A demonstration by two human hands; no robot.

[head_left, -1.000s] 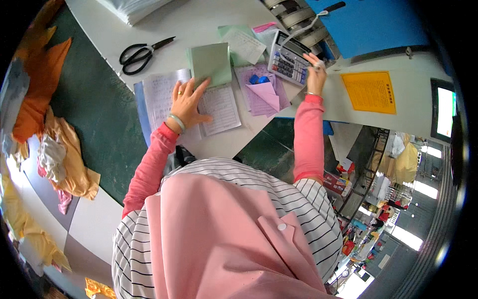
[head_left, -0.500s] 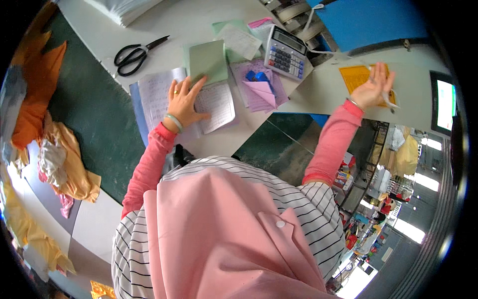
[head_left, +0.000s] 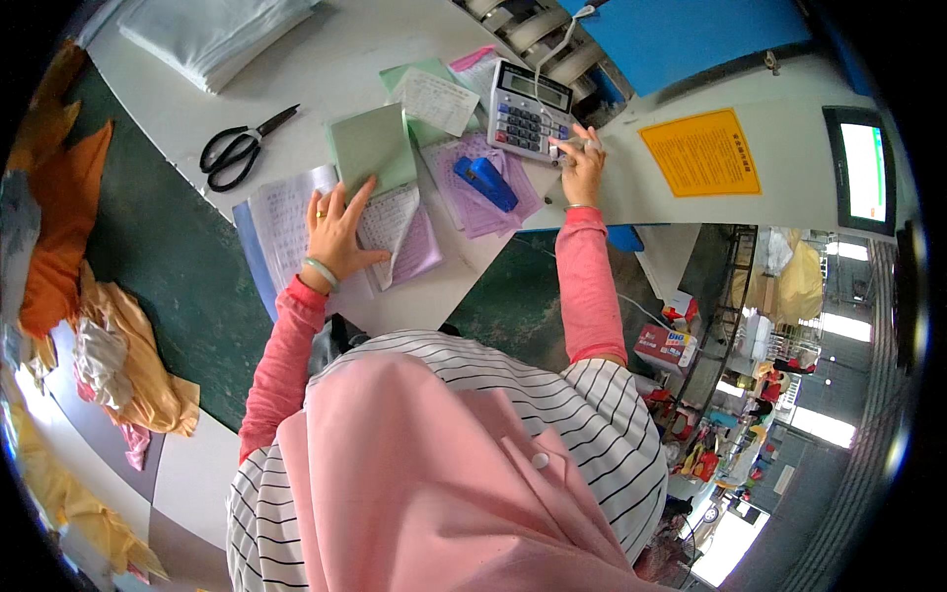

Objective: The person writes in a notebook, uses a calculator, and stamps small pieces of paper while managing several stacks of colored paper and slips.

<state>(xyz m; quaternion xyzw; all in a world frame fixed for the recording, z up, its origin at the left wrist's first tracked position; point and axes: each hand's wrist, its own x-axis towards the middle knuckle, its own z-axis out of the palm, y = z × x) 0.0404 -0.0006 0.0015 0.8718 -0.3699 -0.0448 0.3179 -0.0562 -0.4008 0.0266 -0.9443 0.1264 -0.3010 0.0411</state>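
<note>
My left hand [head_left: 338, 245] lies with spread fingers on an open notebook [head_left: 280, 219] with handwritten pages. Its fingertips touch the lower edge of a green sheet [head_left: 371, 148] over the right-hand page, whose corner curls up. At the lower right corner of a grey calculator [head_left: 514, 123] is my right hand [head_left: 582, 176], fingers apart and holding nothing; whether a finger touches a key I cannot tell. Between the hands, a blue stapler [head_left: 485, 184] sits on purple slips [head_left: 456, 203]. A handwritten white slip [head_left: 434, 101] lies beside the calculator.
Black-handled scissors [head_left: 242, 150] lie left of the notebook, below a stack of white fabric [head_left: 212, 35]. A yellow printed sheet [head_left: 699, 154] and a screen [head_left: 864, 170] are at the right. Orange cloth [head_left: 69, 232] hangs at the far left. Rollers and a white cable [head_left: 557, 49] lie behind the calculator.
My right hand has moved left from over the yellow sheet to the calculator. The purple slip over the stapler now lies lower, showing more of it. My left hand stays on the notebook.
</note>
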